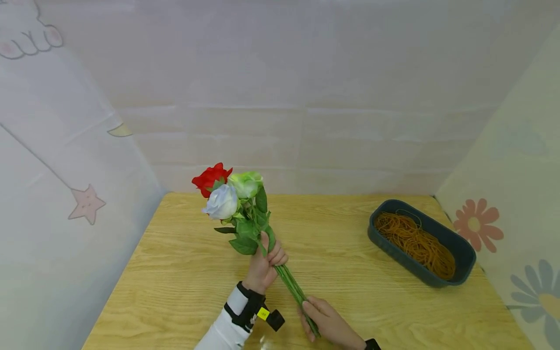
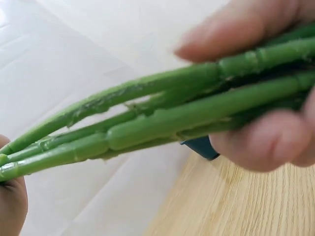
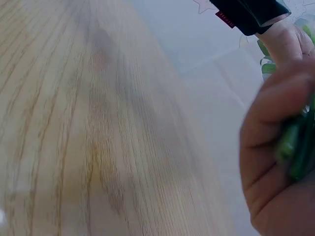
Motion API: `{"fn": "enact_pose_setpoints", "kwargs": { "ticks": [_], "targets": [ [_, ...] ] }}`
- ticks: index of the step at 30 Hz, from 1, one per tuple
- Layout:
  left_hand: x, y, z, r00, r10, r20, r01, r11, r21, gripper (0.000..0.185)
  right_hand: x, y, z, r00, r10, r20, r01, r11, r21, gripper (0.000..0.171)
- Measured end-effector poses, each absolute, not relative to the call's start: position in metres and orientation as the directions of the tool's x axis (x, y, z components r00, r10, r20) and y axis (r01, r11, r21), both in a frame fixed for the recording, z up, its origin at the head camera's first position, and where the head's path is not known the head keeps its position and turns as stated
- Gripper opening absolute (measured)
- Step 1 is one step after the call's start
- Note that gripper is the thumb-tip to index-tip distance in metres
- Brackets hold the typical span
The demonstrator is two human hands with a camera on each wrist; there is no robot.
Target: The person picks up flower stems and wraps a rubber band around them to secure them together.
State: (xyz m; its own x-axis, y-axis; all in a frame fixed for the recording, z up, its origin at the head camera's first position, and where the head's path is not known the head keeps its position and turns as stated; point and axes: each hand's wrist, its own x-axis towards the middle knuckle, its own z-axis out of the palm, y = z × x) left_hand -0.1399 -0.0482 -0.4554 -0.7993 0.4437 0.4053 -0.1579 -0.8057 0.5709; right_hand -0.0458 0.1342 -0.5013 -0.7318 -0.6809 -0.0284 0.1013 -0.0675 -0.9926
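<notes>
The person holds a bunch of artificial roses (image 1: 245, 214) above the wooden table (image 1: 183, 272), w/ both hands on the green stems (image 1: 290, 282). The left hand (image 1: 264, 265) is closed around the stems just under the leaves, fingers curled round them, and the bunch leans up and to the left from there. On top are three heads: a red rose (image 1: 212, 177), a white rose (image 1: 222, 202) in front of it and a pale green rose (image 1: 246, 183) at the right, all touching each other. The right hand (image 1: 325, 323) grips the lower end of the stems, near the front edge of the table; the thumb lies along them. In the left wrist view the stems (image 2: 162, 120) run across the picture, pinched between thumb and fingers (image 2: 266, 142) of the left hand. The right wrist view is blurred, so it shows only a curled hand (image 3: 275, 157) w/ something green inside, probably the stem ends.

At the right side of the table, well apart from the hands, stands a dark oval tray (image 1: 463, 255) filled w/ tan rubber bands (image 1: 415, 240). Pale sheets w/ a pink star (image 1: 87, 204) and printed flowers (image 1: 477, 223) close the space on left, back and right
</notes>
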Motion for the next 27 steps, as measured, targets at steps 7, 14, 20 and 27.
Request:
{"fn": "enact_pose_setpoints", "kwargs": {
  "ticks": [7,14,20,27],
  "targets": [
    [-0.147,-0.063,-0.456,-0.844,0.385,0.372,-0.108,-0.803,0.586,0.048,-0.061,0.173,-0.490,-0.847,-0.502,-0.177,0.046,0.261,-0.964,0.041],
    [-0.154,-0.085,-0.455,-0.870,0.333,0.363,-0.074,-0.818,0.571,0.045,-0.096,0.276,-0.453,-1.000,0.018,-0.008,0.018,0.617,-0.787,0.032],
    [-0.156,-0.093,-0.455,-0.884,0.317,0.344,-0.082,-0.829,0.553,0.046,-0.136,0.370,-0.435,-0.985,0.126,0.114,0.061,0.887,-0.457,0.029],
    [-0.155,-0.095,-0.454,-0.893,0.314,0.324,-0.093,-0.831,0.548,0.045,-0.162,0.413,-0.436,-0.995,0.096,-0.037,0.103,0.956,-0.276,0.031]
  ]
}}
